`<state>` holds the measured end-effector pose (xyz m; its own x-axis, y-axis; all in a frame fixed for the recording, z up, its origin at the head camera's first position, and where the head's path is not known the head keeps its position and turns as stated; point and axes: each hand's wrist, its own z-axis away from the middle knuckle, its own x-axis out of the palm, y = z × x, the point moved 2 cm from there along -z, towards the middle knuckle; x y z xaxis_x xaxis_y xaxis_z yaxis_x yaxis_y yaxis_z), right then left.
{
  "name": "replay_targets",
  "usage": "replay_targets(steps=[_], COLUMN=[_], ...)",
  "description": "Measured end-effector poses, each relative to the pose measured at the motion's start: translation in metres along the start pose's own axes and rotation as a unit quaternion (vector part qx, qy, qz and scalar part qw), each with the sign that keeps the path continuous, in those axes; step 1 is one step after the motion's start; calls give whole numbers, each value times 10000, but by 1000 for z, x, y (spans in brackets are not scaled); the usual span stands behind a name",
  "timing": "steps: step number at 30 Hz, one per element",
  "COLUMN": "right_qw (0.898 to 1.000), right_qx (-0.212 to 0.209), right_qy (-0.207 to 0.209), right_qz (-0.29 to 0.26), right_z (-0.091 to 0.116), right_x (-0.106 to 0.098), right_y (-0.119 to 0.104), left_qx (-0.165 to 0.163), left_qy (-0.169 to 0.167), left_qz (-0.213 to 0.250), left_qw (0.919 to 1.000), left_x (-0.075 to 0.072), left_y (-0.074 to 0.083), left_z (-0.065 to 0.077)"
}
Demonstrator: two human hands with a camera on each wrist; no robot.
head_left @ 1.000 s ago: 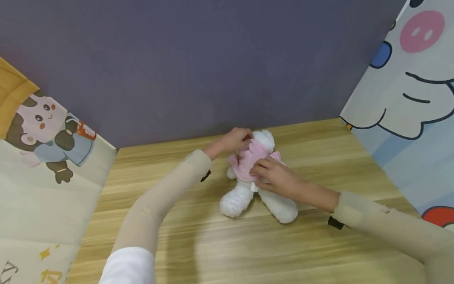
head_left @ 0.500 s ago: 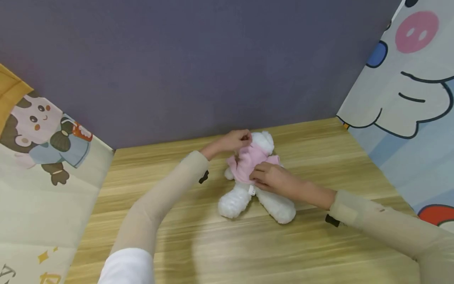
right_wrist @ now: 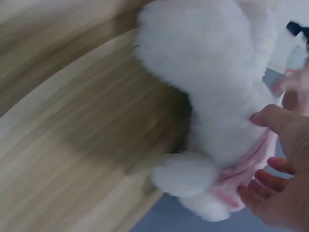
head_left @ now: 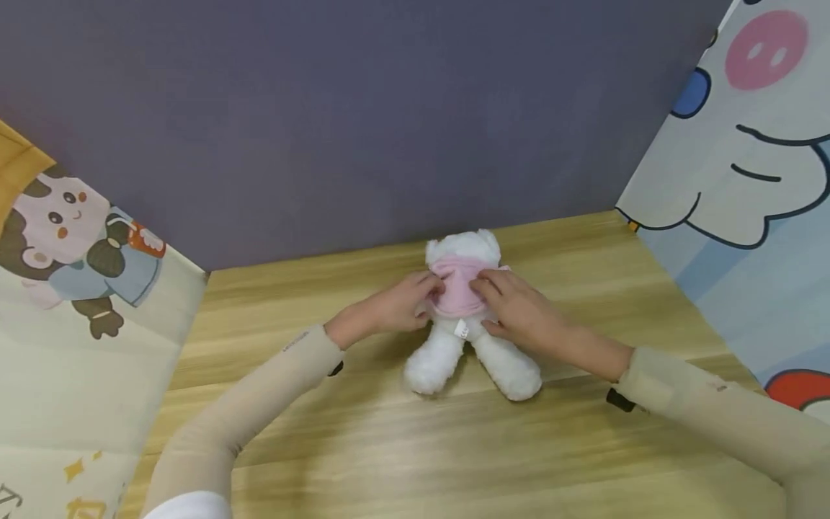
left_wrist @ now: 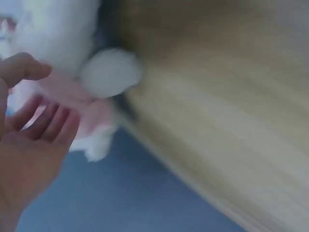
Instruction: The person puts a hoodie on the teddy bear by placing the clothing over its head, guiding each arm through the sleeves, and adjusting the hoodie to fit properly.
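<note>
- the white plush toy (head_left: 447,326) lies near the far edge of the wooden table (head_left: 402,461), head toward the dark grey panel (head_left: 363,130), both legs spread toward you.
- it wears a pink shirt (head_left: 460,288); a small white tag (head_left: 461,329) shows just below the hem.
- your left hand (head_left: 403,301) is at the shirt's left side, fingers loosely bent, thumb well apart from them, with nothing gripped.
- your right hand (head_left: 530,316) is at the shirt's right side, half open, fingers curved and thumb spread away, holding nothing; its fingertips are by the cloth.
- whether your left fingertips press the cloth, you cannot tell: the left wrist view is blurred.
</note>
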<state>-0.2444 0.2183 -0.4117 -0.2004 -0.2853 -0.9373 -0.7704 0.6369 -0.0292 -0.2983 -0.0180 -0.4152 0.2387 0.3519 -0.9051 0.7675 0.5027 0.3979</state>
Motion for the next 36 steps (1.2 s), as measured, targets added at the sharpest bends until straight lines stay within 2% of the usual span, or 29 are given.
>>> replay_targets(steps=[2,4,7,9,12,16,19,21,24,25,26,27,29,33,34,36], right_qw=[9998,9991,9969,9950,9941,9936,9920,9908,9881,9877,9872,9868,9865,9880,9892,9921], right_qx=[18,-118,-417,-582,-773,-970,-1119,-1231,-1465,-1501,-1540,-1572,-1579,-1538,-1460,-1256], right_qy=[-52,-19,186,366,555,585,555,527,438,391,326,251,102,-94,-97,3], right_qz=[181,397,644,720,526,-3,-198,-178,-150,-181,-240,-289,-416,-49,7,-38], right_z=[2,4,7,9,7,4,3,3,4,4,5,6,8,15,17,19], right_x=[2,8,15,19,19,11,5,3,1,1,0,1,1,6,7,8], right_y=[5,9,11,11,13,19,23,24,24,24,23,22,18,6,4,0], left_qx=[48,375,966,1176,1108,876,949,1167,1654,1781,1880,1938,1946,1597,1507,1384], left_qy=[-154,-41,270,379,423,307,394,554,805,864,896,909,849,668,641,679], left_qz=[-389,-1004,-1875,-2257,-2493,-2596,-2791,-3071,-3560,-3645,-3656,-3614,-3416,-2970,-2896,-2854], left_qw=[9991,9942,9771,9663,9611,9613,9548,9429,9162,9099,9072,9075,9155,9391,9430,9459], left_x=[9,17,28,33,34,31,29,28,27,27,28,30,33,39,39,39], left_y=[-2,-2,0,2,2,1,0,0,3,4,5,6,9,12,12,12], left_z=[6,6,3,2,5,10,11,12,14,14,14,15,16,18,18,17])
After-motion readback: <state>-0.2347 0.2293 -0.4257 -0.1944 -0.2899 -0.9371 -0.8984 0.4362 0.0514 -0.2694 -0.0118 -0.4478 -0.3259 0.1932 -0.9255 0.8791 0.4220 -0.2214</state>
